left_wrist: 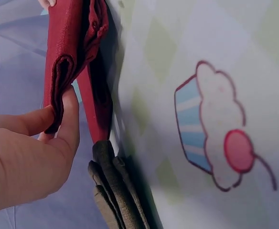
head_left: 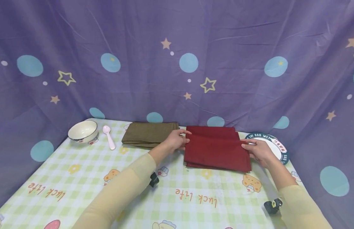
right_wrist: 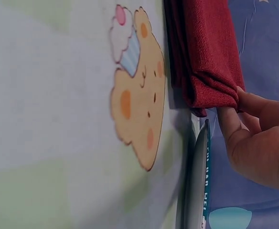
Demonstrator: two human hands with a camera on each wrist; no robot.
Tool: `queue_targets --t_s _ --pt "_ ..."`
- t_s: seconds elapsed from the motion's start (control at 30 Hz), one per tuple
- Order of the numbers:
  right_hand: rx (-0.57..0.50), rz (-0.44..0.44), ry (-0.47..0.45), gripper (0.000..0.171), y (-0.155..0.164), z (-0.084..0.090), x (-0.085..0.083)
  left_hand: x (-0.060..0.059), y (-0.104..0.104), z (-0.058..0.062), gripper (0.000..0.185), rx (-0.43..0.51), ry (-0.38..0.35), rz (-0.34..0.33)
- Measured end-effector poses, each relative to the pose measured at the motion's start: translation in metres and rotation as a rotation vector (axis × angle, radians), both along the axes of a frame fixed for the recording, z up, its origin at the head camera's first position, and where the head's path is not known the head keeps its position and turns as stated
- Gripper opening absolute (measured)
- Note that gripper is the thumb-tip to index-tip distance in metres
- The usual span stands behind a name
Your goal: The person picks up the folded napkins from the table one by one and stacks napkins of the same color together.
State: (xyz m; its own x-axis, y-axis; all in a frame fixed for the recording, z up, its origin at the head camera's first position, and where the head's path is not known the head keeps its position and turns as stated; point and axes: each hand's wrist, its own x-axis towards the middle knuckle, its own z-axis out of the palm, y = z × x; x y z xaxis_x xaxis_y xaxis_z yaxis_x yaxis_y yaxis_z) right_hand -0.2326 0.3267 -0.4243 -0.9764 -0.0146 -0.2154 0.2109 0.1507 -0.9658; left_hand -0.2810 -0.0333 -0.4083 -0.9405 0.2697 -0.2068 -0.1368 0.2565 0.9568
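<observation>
A folded dark red cloth (head_left: 217, 149) is held between both hands near the back of the table. My left hand (head_left: 177, 140) pinches its left edge; in the left wrist view the thumb and fingers grip the folded layers of the cloth (left_wrist: 63, 62). At the opposite edge, my right hand (head_left: 260, 151) pinches a corner of the cloth (right_wrist: 211, 57) between thumb and fingers. A folded olive-brown cloth (head_left: 149, 133) lies just left of the red one, close to the left hand. Beside the right hand is a white plate (head_left: 282, 158) with a dark green lettered rim, partly covered by that hand.
At the back left stand a white bowl (head_left: 83, 131) and a pale pink spoon (head_left: 109, 138). A green-checked tablecloth (head_left: 88, 187) with printed cartoons covers the table. A purple curtain (head_left: 154, 63) with stars and dots hangs behind the table and along its sides.
</observation>
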Motion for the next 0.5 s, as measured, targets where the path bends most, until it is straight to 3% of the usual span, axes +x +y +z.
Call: queue_targets --t_s 0.5 --pt "0.111 -0.022 0.012 0.052 -0.001 0.006 -0.029 -0.015 0.003 0.006 0.039 0.017 -0.01 0.055"
